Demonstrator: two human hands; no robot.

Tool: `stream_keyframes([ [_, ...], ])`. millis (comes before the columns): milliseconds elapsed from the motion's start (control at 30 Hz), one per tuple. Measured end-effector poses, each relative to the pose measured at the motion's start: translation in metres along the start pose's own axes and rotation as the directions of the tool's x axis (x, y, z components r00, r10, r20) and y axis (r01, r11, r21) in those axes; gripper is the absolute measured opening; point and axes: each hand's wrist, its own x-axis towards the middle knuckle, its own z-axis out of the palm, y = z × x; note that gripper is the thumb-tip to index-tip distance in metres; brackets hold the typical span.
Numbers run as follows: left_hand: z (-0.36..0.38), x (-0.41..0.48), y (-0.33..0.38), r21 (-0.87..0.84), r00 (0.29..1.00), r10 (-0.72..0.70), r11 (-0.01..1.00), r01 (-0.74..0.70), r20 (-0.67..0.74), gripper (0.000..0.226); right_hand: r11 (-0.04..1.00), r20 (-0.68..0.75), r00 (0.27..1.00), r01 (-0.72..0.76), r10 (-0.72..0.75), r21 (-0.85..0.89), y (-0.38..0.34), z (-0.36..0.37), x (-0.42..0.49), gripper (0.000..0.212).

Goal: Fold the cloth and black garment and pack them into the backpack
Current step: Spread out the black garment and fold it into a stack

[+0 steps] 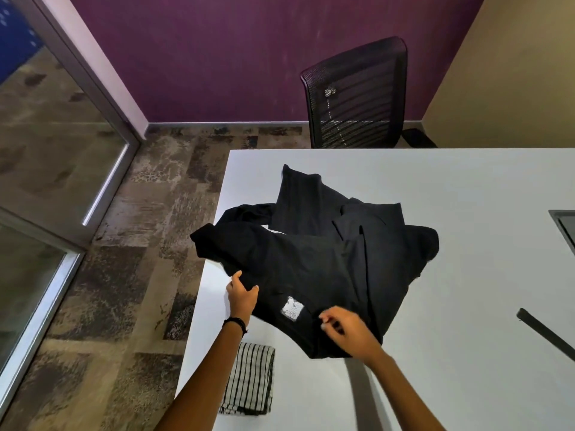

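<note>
Left hand [241,295] working right at the left edge of the white table [466,197]: risk of black garment [311,259] sliding floorward, dragged by the sleeve overhanging there. Fingers and thumb curled round the garment's left side, mid-frame. Striped cloth [249,377] folded, lower centre, beside the left forearm. Right hand [348,332] pinching the near hem, fingers bent. Backpack out of view.

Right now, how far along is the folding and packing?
Done: the striped cloth lies folded on the table. In hand: the left hand and right hand grip the black garment, which is rumpled and unfolded. Left: folding it, then packing both; no backpack is in view.
</note>
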Motion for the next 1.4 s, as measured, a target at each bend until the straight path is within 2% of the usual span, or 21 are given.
stream_keyframes([
  [67,0.001,-0.001,-0.006,0.067,0.995,0.101,0.993,-0.102,0.019,0.052,0.971,0.186,0.982,0.079,-0.036,-0.225,0.005,0.021,-0.005,0.053],
  [100,0.002,-0.001,-0.010,0.124,0.984,0.173,0.976,-0.177,0.041,0.050,0.944,0.226,0.973,0.113,-0.043,-0.310,0.008,0.029,-0.007,0.063],
  [167,0.002,-0.005,-0.015,0.289,0.956,0.267,0.911,-0.292,0.125,0.048,0.900,0.224,0.972,0.158,-0.069,-0.405,0.015,0.040,-0.014,0.068],
  [233,0.003,-0.003,-0.025,0.378,0.947,0.298,0.868,-0.321,0.120,0.054,0.847,0.215,0.970,0.206,-0.111,-0.490,0.022,0.045,-0.020,0.069],
  [333,0.001,-0.005,-0.034,0.542,0.899,0.384,0.719,-0.435,0.213,0.060,0.811,0.147,0.974,0.226,-0.174,-0.540,0.024,0.046,-0.020,0.063],
  [467,-0.004,-0.005,-0.024,0.587,0.860,0.382,0.629,-0.510,0.339,0.054,0.851,0.124,0.982,0.183,-0.139,-0.493,0.023,0.042,-0.013,0.029],
  [533,-0.008,-0.002,-0.023,0.594,0.829,0.410,0.578,-0.559,0.381,0.048,0.877,0.125,0.988,0.134,-0.085,-0.461,0.017,0.038,-0.009,0.018],
  [600,-0.007,0.001,-0.028,0.576,0.825,0.424,0.592,-0.564,0.372,0.047,0.894,0.097,0.995,0.059,-0.017,-0.445,0.009,0.031,-0.006,0.022],
  [667,-0.013,0.002,-0.026,0.595,0.815,0.414,0.557,-0.579,0.406,0.041,0.918,0.051,0.998,-0.007,0.029,-0.396,0.003,0.021,-0.003,0.022],
  [767,-0.019,0.005,-0.023,0.603,0.810,0.381,0.540,-0.587,0.447,0.024,0.939,-0.015,1.000,0.011,-0.018,-0.345,0.001,0.006,-0.001,0.021],
  [833,-0.023,0.003,-0.018,0.608,0.807,0.349,0.533,-0.588,0.476,0.022,0.938,-0.060,0.997,0.030,-0.054,-0.345,-0.002,-0.006,0.000,0.027],
  [867,-0.024,0.000,-0.012,0.630,0.805,0.345,0.502,-0.593,0.483,0.027,0.938,-0.086,0.994,0.040,-0.074,-0.345,-0.005,-0.013,0.002,0.027],
  [900,-0.024,-0.003,-0.005,0.654,0.777,0.369,0.419,-0.630,0.511,0.032,0.936,-0.108,0.989,0.056,-0.099,-0.347,-0.009,-0.020,0.003,0.025],
  [967,-0.022,-0.015,0.011,0.612,0.691,0.441,0.330,-0.719,0.573,0.046,0.932,-0.149,0.976,0.099,-0.159,-0.348,-0.020,-0.034,0.006,0.020],
  [1033,-0.015,-0.032,0.028,0.449,0.580,0.468,0.369,-0.814,0.666,0.061,0.923,-0.174,0.958,0.155,-0.227,-0.351,-0.035,-0.046,0.009,0.016],
  [1067,-0.010,-0.042,0.039,0.357,0.544,0.452,0.436,-0.826,0.707,0.068,0.914,-0.180,0.946,0.193,-0.270,-0.356,-0.044,-0.051,0.010,0.015],
  [1133,0.001,-0.067,0.065,0.213,0.496,0.421,0.560,-0.800,0.759,0.075,0.892,-0.201,0.912,0.270,-0.358,-0.362,-0.060,-0.060,0.010,0.015],
  [1167,0.006,-0.076,0.077,0.186,0.492,0.425,0.582,-0.791,0.760,0.073,0.886,-0.219,0.894,0.302,-0.392,-0.353,-0.067,-0.064,0.008,0.016],
  [1233,0.018,-0.089,0.099,0.192,0.486,0.479,0.540,-0.820,0.731,0.059,0.880,-0.289,0.851,0.340,-0.438,-0.333,-0.078,-0.072,0.003,0.017],
  [1333,0.025,-0.100,0.128,0.240,0.471,0.575,0.432,-0.869,0.670,0.033,0.903,-0.415,0.805,0.341,-0.424,-0.262,-0.094,-0.081,-0.011,0.013],
  [1400,0.027,-0.106,0.145,0.293,0.432,0.575,0.323,-0.900,0.695,0.032,0.920,-0.481,0.784,0.331,-0.393,-0.212,-0.104,-0.085,-0.022,0.014],
])
